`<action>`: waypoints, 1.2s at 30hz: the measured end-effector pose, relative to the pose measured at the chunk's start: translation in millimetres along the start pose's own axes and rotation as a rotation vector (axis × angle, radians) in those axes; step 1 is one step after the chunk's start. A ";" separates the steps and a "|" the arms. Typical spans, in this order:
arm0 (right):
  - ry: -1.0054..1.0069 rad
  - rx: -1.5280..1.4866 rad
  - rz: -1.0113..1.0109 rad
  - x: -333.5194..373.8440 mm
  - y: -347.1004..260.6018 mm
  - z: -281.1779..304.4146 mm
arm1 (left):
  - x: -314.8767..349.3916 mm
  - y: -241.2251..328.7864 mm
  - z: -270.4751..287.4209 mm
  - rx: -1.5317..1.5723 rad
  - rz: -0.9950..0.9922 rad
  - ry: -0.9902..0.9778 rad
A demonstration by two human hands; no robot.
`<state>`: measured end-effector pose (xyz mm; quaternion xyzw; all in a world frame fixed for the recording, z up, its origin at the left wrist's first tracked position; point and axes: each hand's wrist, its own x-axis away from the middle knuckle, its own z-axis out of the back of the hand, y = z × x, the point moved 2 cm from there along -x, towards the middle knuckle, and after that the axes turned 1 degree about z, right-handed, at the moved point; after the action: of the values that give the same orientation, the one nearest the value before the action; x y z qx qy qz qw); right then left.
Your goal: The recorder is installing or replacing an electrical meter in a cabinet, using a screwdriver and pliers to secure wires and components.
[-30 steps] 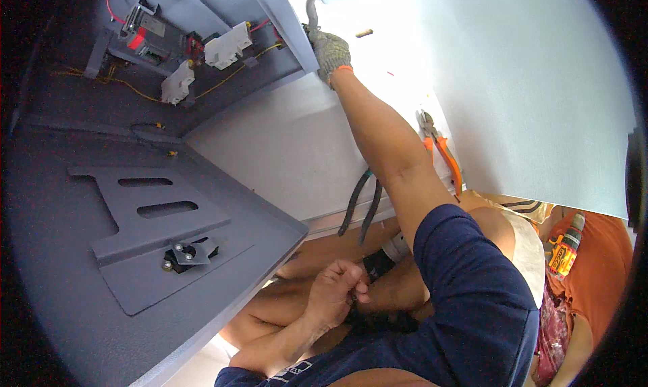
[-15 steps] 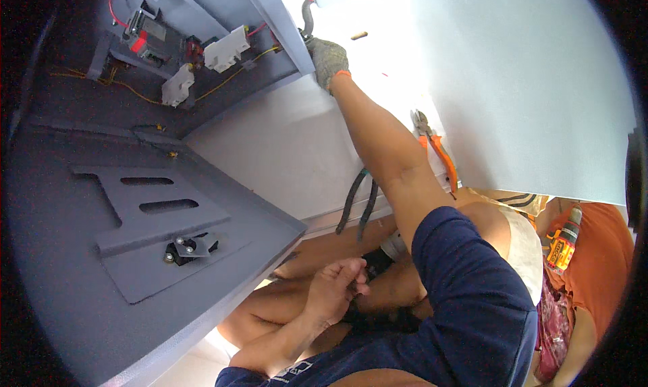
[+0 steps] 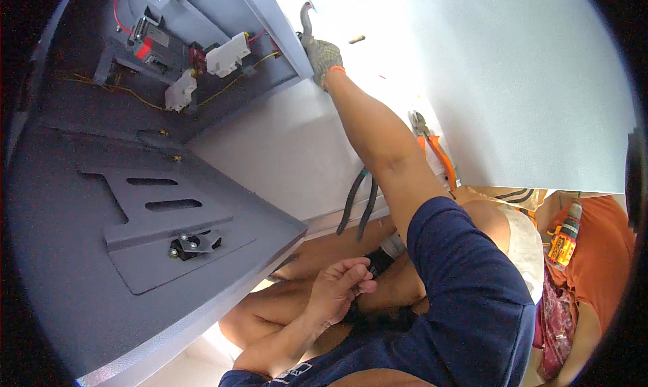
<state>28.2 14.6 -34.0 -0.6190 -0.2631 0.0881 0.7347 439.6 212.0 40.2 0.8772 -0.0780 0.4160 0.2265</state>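
Note:
My right hand (image 3: 321,55), in a grey glove with an orange cuff, reaches far up to the edge of a grey metal cabinet (image 3: 283,36) and is closed around a dark grey cable (image 3: 306,19) that bends over the top. My bare left hand (image 3: 339,287) rests low over my lap with its fingers curled in against the thumb, next to a dark strap-like thing (image 3: 379,260). Whether the left hand pinches anything is hidden.
Inside the cabinet are white terminal blocks (image 3: 227,53), red and yellow wires and a slotted bracket plate with a bolt (image 3: 189,242). Orange-handled pliers (image 3: 433,144) lie by the pale wall panel (image 3: 526,83). Two dark cables (image 3: 358,203) hang down. A yellow power tool (image 3: 564,238) lies on orange cloth at right.
Almost nothing differs. My right hand keeps its hold on the cable at the cabinet edge, and my left hand stays curled over my lap.

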 end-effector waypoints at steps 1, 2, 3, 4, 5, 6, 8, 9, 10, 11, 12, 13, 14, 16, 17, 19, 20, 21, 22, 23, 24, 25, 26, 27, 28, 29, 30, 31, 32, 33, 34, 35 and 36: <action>0.024 -0.112 0.032 2.9 0.1 0.8 | -0.4 -0.9 0.7 -0.004 -0.004 -0.004; 0.024 -0.112 0.027 5.3 0.3 0.9 | 0.1 -1.3 0.8 -0.002 0.000 0.000; 0.029 -0.113 0.023 7.1 -0.2 1.0 | 1.1 -1.1 0.5 -0.005 -0.008 0.001; 0.037 -0.115 0.020 7.0 -0.4 1.9 | 1.1 -0.3 -0.3 -0.010 -0.015 0.000; 0.040 -0.115 0.017 6.5 0.8 1.4 | 1.0 0.2 -0.8 -0.011 -0.012 0.001; 0.032 -0.114 0.047 6.3 0.4 0.3 | 0.9 0.6 -1.1 -0.012 -0.006 0.011; 0.034 -0.114 0.073 -0.9 8.1 0.3 | 0.8 0.1 -1.8 -0.018 0.008 0.019; 0.096 0.134 0.293 -3.2 8.0 1.5 | 0.9 0.0 -2.2 -0.011 0.003 0.007; 0.157 0.384 0.508 -4.5 8.0 1.3 | 1.0 0.1 -2.5 -0.005 -0.002 -0.005; 0.165 0.385 0.503 -7.8 11.7 1.8 | 1.8 0.9 -3.2 -0.010 0.006 -0.007; 0.174 0.413 0.553 -10.4 14.2 2.2 | 3.2 2.1 -4.4 -0.018 0.014 0.008; 0.176 0.440 0.603 -11.5 16.3 -0.4 | 3.9 3.0 -4.6 -0.021 0.019 0.027; 0.089 0.188 0.378 -2.2 11.7 1.1 | 2.2 3.3 -5.4 -0.023 0.026 0.032; 0.069 -0.067 0.209 1.1 8.9 -1.3 | 1.6 3.0 -6.1 -0.043 0.048 0.098; 0.047 -0.320 0.047 2.7 9.4 0.0 | 1.3 2.1 -5.9 -0.049 0.055 0.101; 0.016 -0.366 -0.042 16.5 1.4 1.9 | -1.5 0.2 -1.7 -0.043 0.020 0.076; 0.106 -0.382 0.062 10.0 4.8 2.1 | -3.1 0.6 -4.5 -0.054 0.032 0.073; 0.195 -0.394 0.166 3.7 8.6 4.0 | -3.9 2.2 -8.1 -0.045 0.039 0.079; 0.196 -0.397 0.159 4.9 8.7 0.8 | -4.1 3.0 -8.6 -0.025 0.038 0.094; 0.182 -0.409 0.177 6.0 8.2 -2.1 | -4.8 2.7 -7.1 -0.026 0.042 0.099; 0.167 -0.421 0.195 6.2 7.6 -3.1 | -5.2 2.0 -4.9 -0.028 0.040 0.084; 0.166 -0.421 0.191 5.0 7.5 -1.3 | -5.6 0.9 -3.4 -0.028 0.037 0.068; 0.143 -0.323 0.183 5.8 4.6 2.1 | -6.5 -0.4 -1.7 -0.026 0.038 0.071; 0.118 -0.224 0.176 6.0 4.2 3.5 | -7.5 -1.4 -0.3 -0.016 0.031 0.056; 0.114 -0.224 0.174 3.4 7.6 3.1 | -8.3 -1.7 0.3 -0.006 0.024 0.040; 0.072 -0.311 0.175 -2.4 12.2 4.6 | -8.8 0.1 -2.3 -0.007 0.025 0.040; 0.029 -0.398 0.177 -7.6 16.0 4.9 | -8.6 2.9 -6.3 -0.025 0.039 0.052; 0.024 -0.398 0.176 -5.1 15.2 2.1 | -7.9 4.3 -7.3 -0.039 0.049 0.068; 0.085 -0.375 0.194 -1.7 14.1 0.2 | -7.7 4.5 -6.8 -0.035 0.046 0.071; 0.145 -0.351 0.213 1.3 12.3 -1.2 | -7.5 4.5 -6.3 -0.031 0.042 0.074; 0.144 -0.350 0.214 0.7 13.3 -2.7 | -6.9 3.8 -6.0 -0.029 0.040 0.075; 0.161 -0.364 0.199 0.4 14.3 -4.2 | -6.3 3.3 -5.6 -0.028 0.040 0.073; 0.179 -0.377 0.185 0.6 15.5 -5.4 | -5.6 2.8 -5.1 -0.020 0.038 0.072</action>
<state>34.4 13.6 -49.2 -0.7722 -0.1510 0.0492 0.6153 431.6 211.6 39.7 0.8578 -0.0906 0.4507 0.2300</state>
